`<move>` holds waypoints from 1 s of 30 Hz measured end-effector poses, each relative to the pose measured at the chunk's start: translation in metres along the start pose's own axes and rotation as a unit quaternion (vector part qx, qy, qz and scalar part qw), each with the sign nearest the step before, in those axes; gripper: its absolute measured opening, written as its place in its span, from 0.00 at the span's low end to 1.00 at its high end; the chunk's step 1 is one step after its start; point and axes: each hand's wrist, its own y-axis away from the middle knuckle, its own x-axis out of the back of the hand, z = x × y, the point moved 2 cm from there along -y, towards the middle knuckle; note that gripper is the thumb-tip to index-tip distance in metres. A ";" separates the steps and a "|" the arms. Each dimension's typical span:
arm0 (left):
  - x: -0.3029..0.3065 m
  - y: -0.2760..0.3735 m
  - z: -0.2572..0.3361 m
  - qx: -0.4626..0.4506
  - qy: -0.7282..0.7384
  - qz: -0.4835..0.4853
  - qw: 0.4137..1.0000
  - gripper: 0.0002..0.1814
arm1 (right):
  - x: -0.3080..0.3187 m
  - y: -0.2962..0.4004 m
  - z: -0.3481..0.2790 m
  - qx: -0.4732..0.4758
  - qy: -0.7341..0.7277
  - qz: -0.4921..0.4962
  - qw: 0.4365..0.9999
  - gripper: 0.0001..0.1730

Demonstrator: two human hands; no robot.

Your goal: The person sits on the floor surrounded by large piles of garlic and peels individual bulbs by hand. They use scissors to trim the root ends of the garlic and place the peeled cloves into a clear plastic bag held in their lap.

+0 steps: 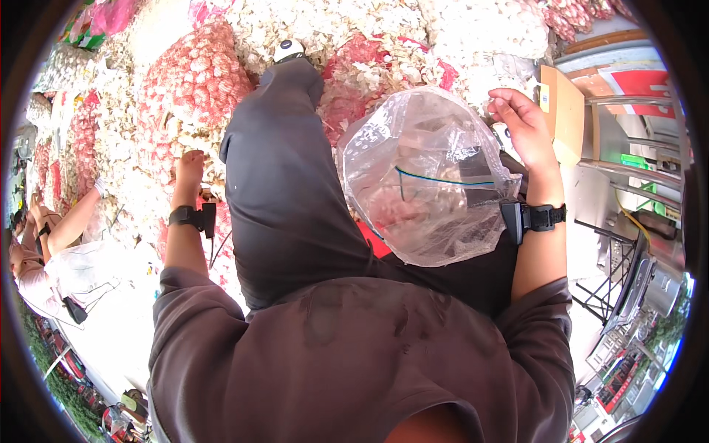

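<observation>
My left hand (191, 166) hangs low on the left, just below a red mesh sack of garlic bulbs (207, 72). Its fingers curl away from view, so whatever lies in them is hidden. On the right, my right hand (520, 119) is raised with loosely bent fingers, and I see nothing held in it. A clear plastic bag (426, 221) gapes wide between my legs, its rim reaching my right wrist. Inside the bag runs a thin dark green and blue strip (443, 177). Loose garlic skins (327, 22) lie in a thick layer ahead.
A cardboard box (562, 116) stands beyond my right hand, near metal rails (626, 169). More red mesh sacks (86, 130) are on the left. Another person's arm (75, 221) reaches in there, beside a pale translucent bag (83, 268). A folding metal stand (606, 271) is at the right.
</observation>
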 end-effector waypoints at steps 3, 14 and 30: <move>-0.014 0.011 -0.059 -0.020 -0.074 0.011 0.997 0.16 | 0.016 0.004 0.003 0.012 0.026 -0.005 1.000 0.14; -0.075 0.035 -0.108 -0.026 -0.023 -0.062 0.997 0.12 | 0.169 0.144 0.084 -0.308 0.160 0.075 0.935 0.15; -0.075 0.028 -0.107 -0.018 -0.147 -0.099 0.984 0.09 | -0.006 0.408 0.313 -0.451 0.404 0.004 0.796 0.20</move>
